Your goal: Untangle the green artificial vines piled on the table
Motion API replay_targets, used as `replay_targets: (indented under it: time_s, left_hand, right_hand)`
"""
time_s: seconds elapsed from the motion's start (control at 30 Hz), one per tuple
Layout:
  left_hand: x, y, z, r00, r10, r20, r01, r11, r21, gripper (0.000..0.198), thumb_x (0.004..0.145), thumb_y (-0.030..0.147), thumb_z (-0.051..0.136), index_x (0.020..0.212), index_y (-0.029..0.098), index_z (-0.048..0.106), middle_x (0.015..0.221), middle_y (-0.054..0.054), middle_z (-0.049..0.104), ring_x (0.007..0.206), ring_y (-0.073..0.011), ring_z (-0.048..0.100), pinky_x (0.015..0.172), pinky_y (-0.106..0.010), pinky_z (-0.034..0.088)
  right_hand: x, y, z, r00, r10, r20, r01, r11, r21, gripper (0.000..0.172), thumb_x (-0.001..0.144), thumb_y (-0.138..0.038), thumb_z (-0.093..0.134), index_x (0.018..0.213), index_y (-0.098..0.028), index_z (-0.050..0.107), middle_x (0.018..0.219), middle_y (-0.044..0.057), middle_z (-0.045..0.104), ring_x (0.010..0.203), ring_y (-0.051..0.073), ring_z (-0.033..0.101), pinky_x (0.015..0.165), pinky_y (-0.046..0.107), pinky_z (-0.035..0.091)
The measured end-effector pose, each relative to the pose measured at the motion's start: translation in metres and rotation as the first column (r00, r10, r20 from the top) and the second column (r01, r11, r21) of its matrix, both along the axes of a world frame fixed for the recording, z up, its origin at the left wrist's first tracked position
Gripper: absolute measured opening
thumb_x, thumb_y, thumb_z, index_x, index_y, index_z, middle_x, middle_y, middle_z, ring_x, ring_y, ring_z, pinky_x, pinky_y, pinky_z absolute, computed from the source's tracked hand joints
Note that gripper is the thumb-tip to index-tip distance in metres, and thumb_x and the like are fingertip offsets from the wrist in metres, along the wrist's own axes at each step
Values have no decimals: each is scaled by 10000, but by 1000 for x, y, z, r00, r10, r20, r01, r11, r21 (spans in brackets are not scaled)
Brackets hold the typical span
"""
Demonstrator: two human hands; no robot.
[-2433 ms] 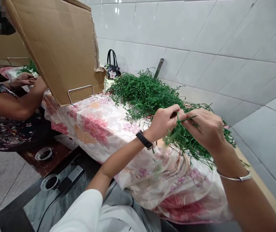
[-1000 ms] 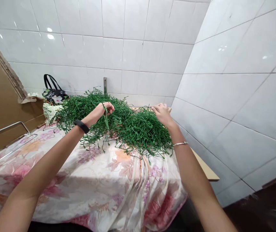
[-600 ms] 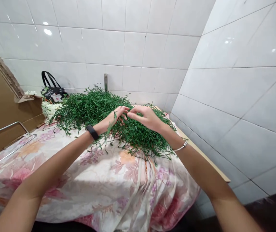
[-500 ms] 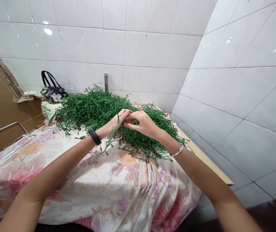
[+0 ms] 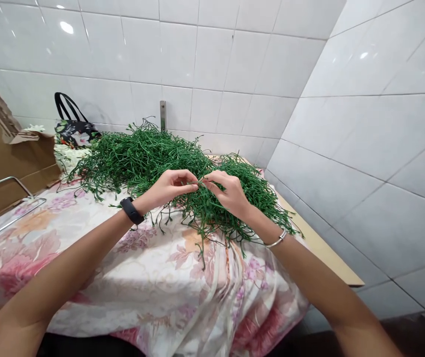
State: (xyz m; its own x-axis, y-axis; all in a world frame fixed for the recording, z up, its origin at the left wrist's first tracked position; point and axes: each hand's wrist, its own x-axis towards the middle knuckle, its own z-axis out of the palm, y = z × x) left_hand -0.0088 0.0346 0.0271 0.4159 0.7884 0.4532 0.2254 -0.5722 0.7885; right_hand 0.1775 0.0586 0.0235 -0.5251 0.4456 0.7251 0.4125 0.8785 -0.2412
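Observation:
A large heap of thin green stems [image 5: 149, 153], artificial-looking with small forked tips, lies across the table, and a second bunch of green stems [image 5: 255, 191] spreads to the right. In front of them my left hand [image 5: 166, 189], with a black band at the wrist, pinches a green stem between thumb and fingers. My right hand [image 5: 229, 194], with a silver bangle, is closed in a pinch on the same spot, its fingertips nearly touching the left ones. The exact point they grip is small and partly hidden by the fingers. Several stems hang below my hands.
A floral cloth [image 5: 131, 267] covers the table, with a bare board edge [image 5: 327, 253] at right. At left are a cardboard box [image 5: 15, 163], a metal wire frame [image 5: 23, 186], white flowers [image 5: 72, 156] and a black floral bag [image 5: 75, 131]. Tiled walls [image 5: 212, 59] stand behind and right.
My left hand has turned and drawn slightly left, and the stems that lay over it now hang lower between the hands. Both sets of fingertips have come together in a pinch. The view has shifted slightly.

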Motion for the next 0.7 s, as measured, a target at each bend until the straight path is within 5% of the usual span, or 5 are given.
replay_targets:
  time_s: [0.17, 0.33, 0.7]
  left_hand:
    - [1, 0, -4, 998, -1, -55, 4, 999, 51, 160, 724, 294, 578, 794, 152, 553, 697, 12, 497, 604, -76, 429, 544, -202, 351]
    - [-1, 2, -2, 982, 67, -179, -22, 971, 239, 39, 695, 191, 526, 723, 165, 517, 783, -1, 507, 741, -114, 472, 685, -241, 400]
    - [1, -3, -3, 969, 161, -187, -89, 935, 344, 70, 726, 127, 475, 783, 164, 493, 749, 12, 537, 701, -93, 487, 671, -205, 396]
  right_hand:
    - [-4, -4, -2, 998, 64, 4, -63, 989, -131, 126, 841, -216, 418, 817, -164, 530, 799, 35, 600, 739, 107, 545, 676, 234, 424]
    - [-6, -8, -3, 982, 175, 72, -164, 976, -142, 115, 825, -126, 386, 817, -182, 486, 873, 44, 551, 807, 119, 507, 739, 269, 425]
    - [-7, -5, -2, 986, 142, 92, -132, 986, -104, 70, 838, -161, 375, 806, -185, 432, 825, 41, 470, 752, 124, 430, 667, 254, 382]
